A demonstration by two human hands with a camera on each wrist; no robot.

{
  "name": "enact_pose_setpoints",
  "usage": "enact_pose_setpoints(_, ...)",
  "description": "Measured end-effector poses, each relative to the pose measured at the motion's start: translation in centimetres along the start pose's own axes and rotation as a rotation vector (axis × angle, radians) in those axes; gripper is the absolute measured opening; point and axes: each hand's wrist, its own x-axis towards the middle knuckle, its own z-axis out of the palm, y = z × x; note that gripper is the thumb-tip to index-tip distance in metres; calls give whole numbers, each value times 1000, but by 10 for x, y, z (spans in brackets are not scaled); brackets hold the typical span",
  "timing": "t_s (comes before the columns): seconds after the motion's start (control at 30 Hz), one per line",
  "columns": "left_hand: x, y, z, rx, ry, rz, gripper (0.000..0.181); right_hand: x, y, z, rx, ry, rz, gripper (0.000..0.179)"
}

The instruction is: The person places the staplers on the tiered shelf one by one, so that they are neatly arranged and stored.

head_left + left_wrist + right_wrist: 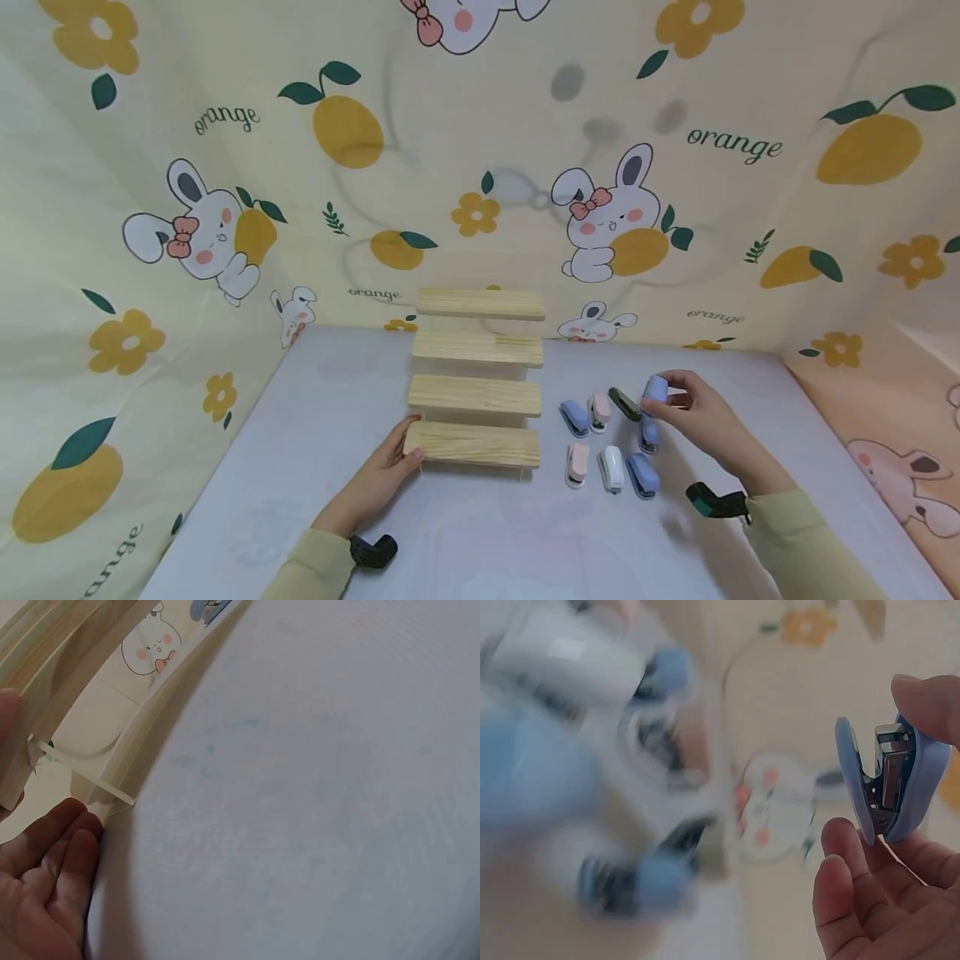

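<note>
While my right hand [701, 412] pinches a stapler [656, 389], blue, between thumb and fingers above the table [465, 542], my left hand [381, 477] grips the left end of the lowest board [472, 445] of a rack [474, 395], as the head view shows. Just below my right fingertips is a second blue stapler [649, 437]; I cannot tell whether the held one touches it. A green stapler [624, 404] lies just left of those fingertips, with a pink stapler [599, 411] and a third blue stapler [574, 417] further left. Nearer me than those fingertips sit a fourth blue stapler [642, 476], a white stapler [611, 469] and a second pink stapler [577, 463], in a row running leftward. The rack's other three boards rise behind and to the right of my left fingers, and a printed cloth [465, 117] hangs beyond both hands.

From the left wrist, my thumb shows only in part, against the board, while other fingers lie bent and close together beside a thin leg [82, 772] that runs from board to table.

From the right wrist, my thumb presses the stapler's upper side and my fingers bend beneath its lower end; its two arms stand apart, metal showing between them. Left of these fingers, other staplers are blurred, blue and white among them
</note>
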Motion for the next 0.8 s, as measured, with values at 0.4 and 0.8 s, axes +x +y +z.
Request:
enact_pose_setpoints(0.4, -1, 2, 0, 32, -7, -10, 67, 24, -99, 39, 50, -8, -184, 77)
enact_pose_setpoints(0.8, -3, 3, -1, 46, -5, -20, 66, 71, -167, 84, 133, 4, -375, 69)
